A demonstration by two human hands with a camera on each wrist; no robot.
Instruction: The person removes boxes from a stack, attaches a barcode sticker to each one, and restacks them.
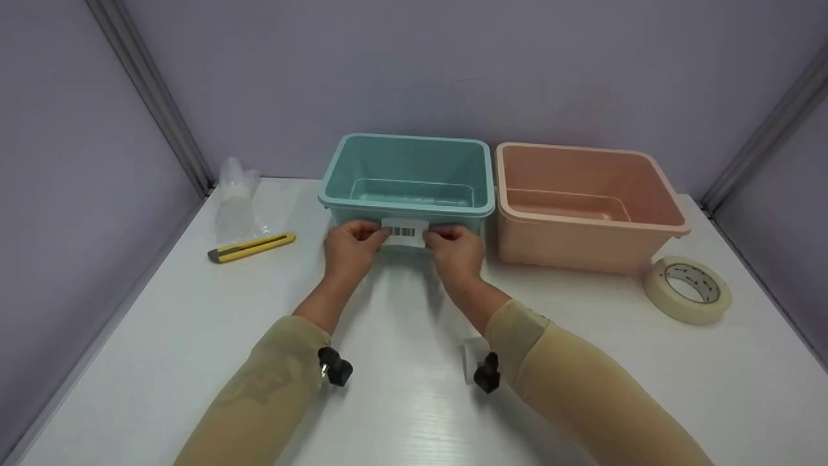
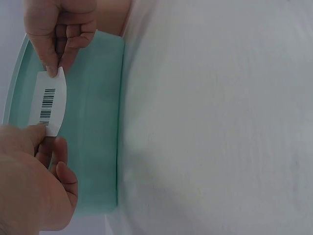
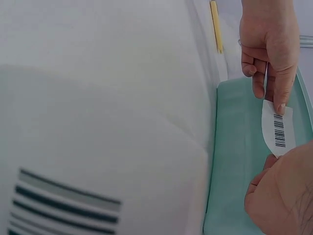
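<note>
- We see a white table (image 1: pixel 401 362) carrying 2 plastic bins side by side: a teal bin (image 1: pixel 407 175) in the middle and a pink bin (image 1: pixel 582 207) just beside it on the right.
- We see a roll of masking tape (image 1: pixel 687 289) lying flat near the pink bin, and a yellow utility knife (image 1: pixel 251 248) with a clear plastic bag (image 1: pixel 236 197) behind it, both well apart from the teal bin on the left.
- Our left hand (image 1: pixel 349 249) and right hand (image 1: pixel 456 251) sit close together at the near wall of the teal bin, just under its rim.
- A white barcode label (image 1: pixel 404 233) lies between the 2 hands, stretched across the bin's front wall.
- The left hand pinches 1 end of the label between thumb and forefinger, with the other fingers curled; the right hand pinches the opposite end the same way.
- In the left wrist view the label (image 2: pixel 48 102) bows slightly, so we cannot tell whether its middle touches the wall.
- In the right wrist view a blurred striped shape fills the lower left corner, too close to make out; the right hand (image 3: pixel 283 196) is cut off by the frame edge there.
- A small clear object on the table by the right sleeve is partly hidden.
</note>
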